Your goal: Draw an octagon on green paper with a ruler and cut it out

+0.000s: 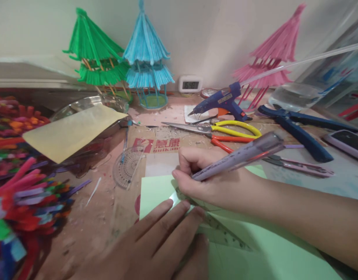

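Nearest the camera, the left hand point(164, 233) is being laid flat, its fingers outstretched and grasping nothing, and by it a clear ruler point(225, 232) is being pressed onto green paper point(272, 252). The paper is being worked on at the front middle of the desk point(84, 217), partly over cardboard point(125, 202). Just beyond the left fingertips, a lilac pen point(240, 155) is being gripped by the right hand point(216, 186), its fingers curled in, the pen's back end tilting up to the right. Marking along the ruler's edge is seemingly the step being carried out; since the pen's tip is being hidden by the hand, its touching the paper cannot be confirmed. For the next move, firm pressure on the ruler is probably being called for, so that a straight stroke can be guided.

Left of the paper, a protractor point(128, 167) is lying. Behind the hands, scissors point(206, 130) are resting, with a glue gun point(221, 102) just past them. To the right, navy pliers point(304, 136), a pink tool point(301, 167) and a phone point(351, 142) are lying. Farther left, a yellow sheet point(74, 132) is being supported by a metal dish point(79, 103), near bright scraps point(30, 206). Along the wall point(214, 39), a green tower point(91, 39), a blue tower point(145, 39), a clock point(190, 84) and a pink tower point(278, 39) are standing.
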Motion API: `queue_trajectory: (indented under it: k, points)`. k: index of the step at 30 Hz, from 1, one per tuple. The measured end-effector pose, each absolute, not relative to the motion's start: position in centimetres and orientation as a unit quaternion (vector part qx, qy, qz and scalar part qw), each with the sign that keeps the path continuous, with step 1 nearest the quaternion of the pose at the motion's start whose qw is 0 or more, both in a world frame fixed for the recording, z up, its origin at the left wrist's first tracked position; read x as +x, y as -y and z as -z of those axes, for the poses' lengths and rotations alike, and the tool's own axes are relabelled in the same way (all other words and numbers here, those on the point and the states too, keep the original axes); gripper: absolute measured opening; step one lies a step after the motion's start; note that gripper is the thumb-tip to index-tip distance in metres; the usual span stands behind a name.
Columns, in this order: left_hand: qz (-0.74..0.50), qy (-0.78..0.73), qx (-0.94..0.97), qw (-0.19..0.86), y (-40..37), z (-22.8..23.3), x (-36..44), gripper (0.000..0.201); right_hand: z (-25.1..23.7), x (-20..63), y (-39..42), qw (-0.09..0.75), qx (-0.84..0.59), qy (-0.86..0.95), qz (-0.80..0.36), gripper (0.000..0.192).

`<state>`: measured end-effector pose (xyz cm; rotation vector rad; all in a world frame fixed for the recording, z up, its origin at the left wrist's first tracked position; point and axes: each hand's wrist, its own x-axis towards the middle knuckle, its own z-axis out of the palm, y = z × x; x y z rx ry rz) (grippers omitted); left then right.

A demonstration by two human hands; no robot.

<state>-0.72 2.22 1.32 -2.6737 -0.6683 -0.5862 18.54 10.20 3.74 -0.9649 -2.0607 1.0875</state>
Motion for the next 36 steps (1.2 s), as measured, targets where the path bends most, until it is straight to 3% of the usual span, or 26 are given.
queue_trajectory:
  k: [7,36]
  points:
    - [0.227,0.235,-0.929,0.173,-2.3,-0.6,-0.6,0.033,-3.7,18.5,-10.2,0.325,-0.375,0.760,-0.419,0.026]
    - [0.215,0.237,-0.933,0.165,-2.1,-0.9,-0.7,0.032,-5.1,19.7,-10.0,0.241,-0.362,0.814,-0.385,0.027]
